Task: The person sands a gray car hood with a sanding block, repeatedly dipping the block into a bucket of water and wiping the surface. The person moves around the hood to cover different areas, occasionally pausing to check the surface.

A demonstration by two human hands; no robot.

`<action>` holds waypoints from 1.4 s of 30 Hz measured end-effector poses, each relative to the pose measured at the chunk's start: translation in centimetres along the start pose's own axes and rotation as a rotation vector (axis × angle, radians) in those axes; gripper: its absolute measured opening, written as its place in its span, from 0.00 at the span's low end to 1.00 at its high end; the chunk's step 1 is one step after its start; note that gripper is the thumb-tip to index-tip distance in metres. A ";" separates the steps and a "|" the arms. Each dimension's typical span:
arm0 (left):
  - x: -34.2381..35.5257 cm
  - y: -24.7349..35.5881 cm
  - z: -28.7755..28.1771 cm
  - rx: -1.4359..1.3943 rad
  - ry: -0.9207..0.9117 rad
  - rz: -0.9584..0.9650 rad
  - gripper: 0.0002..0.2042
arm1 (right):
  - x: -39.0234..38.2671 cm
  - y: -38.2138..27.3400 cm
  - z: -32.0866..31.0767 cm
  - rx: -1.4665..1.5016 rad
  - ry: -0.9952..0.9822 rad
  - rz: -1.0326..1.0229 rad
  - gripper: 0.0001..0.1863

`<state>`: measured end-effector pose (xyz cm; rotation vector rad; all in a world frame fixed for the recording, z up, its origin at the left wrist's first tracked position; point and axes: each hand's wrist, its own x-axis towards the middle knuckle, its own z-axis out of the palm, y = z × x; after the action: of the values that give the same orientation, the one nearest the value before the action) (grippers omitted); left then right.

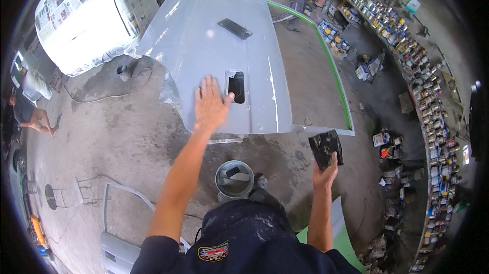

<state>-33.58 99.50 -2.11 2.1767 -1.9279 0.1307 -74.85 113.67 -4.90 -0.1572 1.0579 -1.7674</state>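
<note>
Door [254, 62] — beneath left hand [211, 106]

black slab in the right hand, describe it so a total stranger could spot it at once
Find the big grey vehicle panel and follow the green-edged frame on its right to the near end. Just below, in the right hand's grip, is the black slab. Unlike the dark flat rectangle lying on the panel, it is hand-held, broader and streaked with paler smears.
</note>
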 end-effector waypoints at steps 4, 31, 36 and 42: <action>6.5 -5.1 0.1 -0.046 -0.026 -0.031 0.43 | -3.0 -1.3 -5.0 -0.056 0.179 -0.068 0.25; -4.4 5.7 2.2 0.260 0.124 -0.407 0.40 | 14.3 -18.5 -17.9 -0.083 0.268 -0.010 0.34; -5.6 10.0 4.3 0.309 0.203 -0.516 0.40 | 18.3 -24.4 -22.7 -0.085 0.224 -0.082 0.34; -4.7 9.9 3.9 0.377 0.146 -0.552 0.41 | 21.4 -28.4 -27.1 -0.031 0.348 -0.164 0.35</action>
<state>-44.31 102.09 -5.84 2.7616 -1.2393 0.5726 -119.39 114.57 -8.60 0.0498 1.3524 -1.9730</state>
